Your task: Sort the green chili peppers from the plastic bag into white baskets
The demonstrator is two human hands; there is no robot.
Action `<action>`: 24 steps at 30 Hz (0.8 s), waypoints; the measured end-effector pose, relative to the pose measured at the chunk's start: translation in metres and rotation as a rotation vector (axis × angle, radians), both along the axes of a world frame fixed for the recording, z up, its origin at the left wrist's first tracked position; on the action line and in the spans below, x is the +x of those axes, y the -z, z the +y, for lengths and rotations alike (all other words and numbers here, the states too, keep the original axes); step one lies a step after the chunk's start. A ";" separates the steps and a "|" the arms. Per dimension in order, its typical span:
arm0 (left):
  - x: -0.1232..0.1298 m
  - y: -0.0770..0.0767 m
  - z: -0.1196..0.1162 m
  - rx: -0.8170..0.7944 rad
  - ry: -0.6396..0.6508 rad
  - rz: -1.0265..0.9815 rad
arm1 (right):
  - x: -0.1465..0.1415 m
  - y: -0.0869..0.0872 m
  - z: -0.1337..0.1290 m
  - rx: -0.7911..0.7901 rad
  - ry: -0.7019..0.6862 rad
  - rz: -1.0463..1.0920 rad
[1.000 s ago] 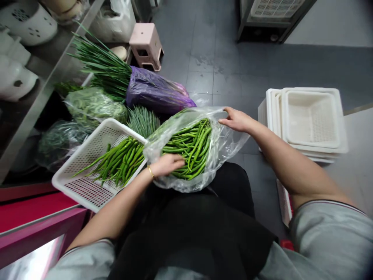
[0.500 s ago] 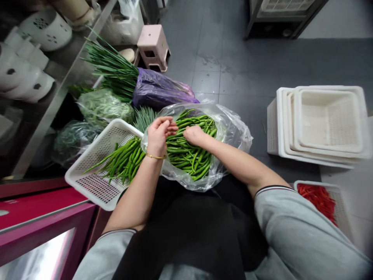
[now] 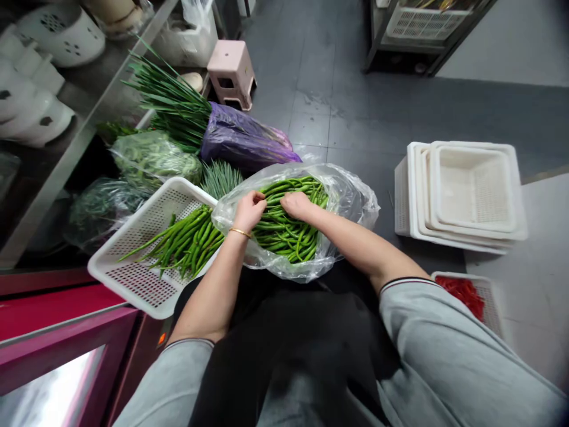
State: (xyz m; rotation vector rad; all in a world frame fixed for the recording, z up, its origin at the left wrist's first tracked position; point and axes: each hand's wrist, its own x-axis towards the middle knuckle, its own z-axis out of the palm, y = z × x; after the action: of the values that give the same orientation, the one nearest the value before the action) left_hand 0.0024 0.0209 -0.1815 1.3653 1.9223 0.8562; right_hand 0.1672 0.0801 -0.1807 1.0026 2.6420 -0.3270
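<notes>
Long green chili peppers (image 3: 291, 234) fill a clear plastic bag (image 3: 351, 190), its mouth spread wide in front of my body. Over the bag's left side is my left hand (image 3: 249, 210), thumb and fingers drawn together at the pepper tips; what is between them is hidden. My right hand (image 3: 296, 206) is closed among the peppers in the middle of the bag, its fingertips out of sight. To the left, a white perforated basket (image 3: 106, 261) holds another heap of green chili peppers (image 3: 189, 240), lying mostly in one direction.
Behind the basket lie green stalks in a purple wrapper (image 3: 249, 139) and bagged greens (image 3: 153, 160). A pink stool (image 3: 231, 71) stands farther back. Stacked white baskets (image 3: 411, 196) are on the right, near a basket of red peppers (image 3: 462, 296). A metal shelf (image 3: 84, 142) runs along the left.
My left hand has lowered slightly toward the peppers, and its spread fingers have closed together. My right hand stays among the peppers. The whole view has shifted a little.
</notes>
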 end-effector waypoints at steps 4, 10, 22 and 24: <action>-0.014 -0.010 -0.014 0.019 0.109 -0.187 | 0.004 -0.019 0.000 0.019 -0.052 0.137; 0.036 -0.036 -0.008 0.171 0.489 -0.482 | 0.034 -0.110 -0.025 0.134 0.013 0.352; 0.043 -0.007 0.015 0.259 0.318 -0.554 | 0.040 -0.120 -0.032 0.199 -0.126 0.314; 0.051 -0.011 0.013 0.283 0.282 -0.547 | 0.046 -0.123 -0.029 0.186 -0.093 0.289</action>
State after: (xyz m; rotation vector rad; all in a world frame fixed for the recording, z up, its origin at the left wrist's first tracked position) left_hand 0.0538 0.0337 -0.1710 1.3396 1.1970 1.2358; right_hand 0.2129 0.0512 -0.0577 0.9447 3.0167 -0.2220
